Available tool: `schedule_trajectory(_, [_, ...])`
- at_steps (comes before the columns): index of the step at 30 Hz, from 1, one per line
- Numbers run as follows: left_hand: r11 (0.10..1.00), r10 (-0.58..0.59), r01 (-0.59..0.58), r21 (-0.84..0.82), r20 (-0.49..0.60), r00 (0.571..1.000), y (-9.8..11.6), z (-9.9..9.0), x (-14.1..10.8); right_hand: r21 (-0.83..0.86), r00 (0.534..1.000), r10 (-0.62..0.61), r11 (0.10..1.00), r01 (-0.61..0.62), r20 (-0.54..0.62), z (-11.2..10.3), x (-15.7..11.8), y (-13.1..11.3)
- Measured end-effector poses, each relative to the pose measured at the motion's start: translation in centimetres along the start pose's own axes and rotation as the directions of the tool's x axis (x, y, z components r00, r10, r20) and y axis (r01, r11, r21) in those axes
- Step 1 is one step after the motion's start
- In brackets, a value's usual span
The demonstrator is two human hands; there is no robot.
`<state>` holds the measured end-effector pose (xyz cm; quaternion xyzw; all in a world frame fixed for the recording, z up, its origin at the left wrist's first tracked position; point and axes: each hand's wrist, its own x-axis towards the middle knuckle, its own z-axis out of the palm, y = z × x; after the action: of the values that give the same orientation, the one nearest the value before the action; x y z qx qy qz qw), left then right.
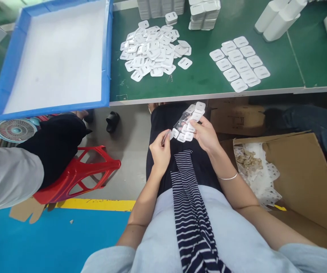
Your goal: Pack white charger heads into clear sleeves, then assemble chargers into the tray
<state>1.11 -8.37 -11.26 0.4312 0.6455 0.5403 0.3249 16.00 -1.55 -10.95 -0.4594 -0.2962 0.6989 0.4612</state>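
Over my lap, my right hand (207, 135) grips a sheet of small white rounded tags (194, 115), partly clear and glossy between them. The fingers of my left hand (161, 151) are pinched on a white tag (166, 137) at the sheet's left corner. Whether that tag is still joined to the sheet I cannot tell. On the green table (197, 81) ahead lies a loose pile of white tags (152, 49). Farther right, a flat block of printed white tags (240, 63) lies in rows.
A blue-rimmed tray (105, 57) overhangs the table edge at left. Stacks of white pieces (204, 15) stand at the back. An open cardboard box (302, 178) with scraps is beside my right arm. A red stool (80, 170) carries a seated person at left.
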Motion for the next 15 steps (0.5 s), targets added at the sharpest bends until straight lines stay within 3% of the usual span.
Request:
schedule_trajectory(3, [0.980,-0.129,0.140,-0.141,0.085,0.988,-0.5,0.9,-0.1,-0.006,1.000,-0.005,1.000,0.005,0.012,0.8,-0.2,0.7])
schedule_trajectory(6, [0.902,-0.252,0.295,-0.314,0.171,0.953,-1.4,1.3,0.3,-0.007,1.000,-0.007,1.000,0.007,0.014,1.3,-0.2,1.2])
schedule_trajectory(15, [0.702,-0.389,0.526,-0.481,0.360,0.848,-2.1,1.1,0.4,0.046,1.000,-0.005,0.999,0.004,0.030,1.5,-0.2,0.7])
